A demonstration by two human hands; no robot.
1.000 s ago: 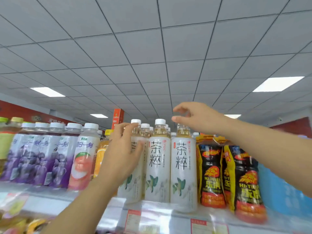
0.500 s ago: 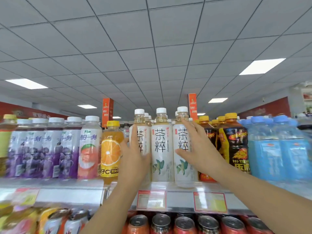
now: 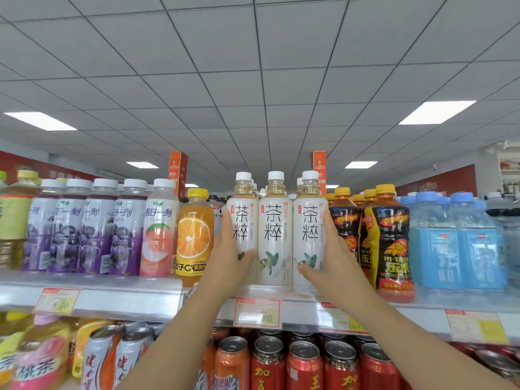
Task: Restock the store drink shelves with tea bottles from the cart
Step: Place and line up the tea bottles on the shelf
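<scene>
Three white-labelled tea bottles with white caps stand side by side at the front of the top shelf point(image 3: 118, 304): a left one point(image 3: 242, 220), a middle one point(image 3: 275, 229) and a right one point(image 3: 309, 226). More of the same bottles show behind them. My left hand point(image 3: 229, 257) is wrapped around the lower left side of the left bottle. My right hand point(image 3: 332, 266) is cupped against the lower right side of the right bottle. Both hands press the row from its two ends. The cart is out of view.
Left of the tea stand an orange juice bottle point(image 3: 194, 235), a peach drink point(image 3: 159, 229) and purple grape drinks point(image 3: 92, 229). Right of it are black-and-yellow bottles point(image 3: 389, 243) and blue bottles point(image 3: 455, 240). Price tags point(image 3: 257, 312) hang on the shelf edge; red cans point(image 3: 305, 367) fill the shelf below.
My right hand came down from the bottle caps to the right bottle's side. My left hand stayed on the left bottle. The three bottles now stand in a straight, close row.
</scene>
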